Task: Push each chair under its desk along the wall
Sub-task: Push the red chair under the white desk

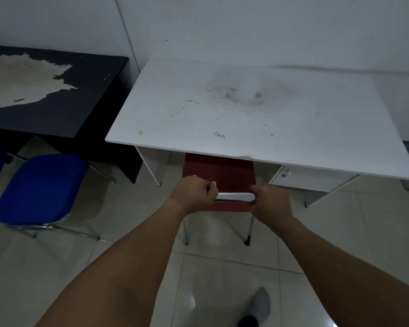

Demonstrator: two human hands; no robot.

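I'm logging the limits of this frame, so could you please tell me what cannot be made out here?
Head view only:
- Red chair: the front of its seat is hidden under the white desk, so how far it is in is unclear.
- Chair's top rail: both ends are covered by the left hand and right hand.
- Blue chair: its backrest is not visible.
- Black desk: cut off by the left edge.

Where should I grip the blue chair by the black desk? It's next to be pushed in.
Judging by its pose, take the blue chair by the seat's near edge, from the aisle side, facing the black desk. Its backrest isn't clearly visible; the seat stands wholly outside the desk.
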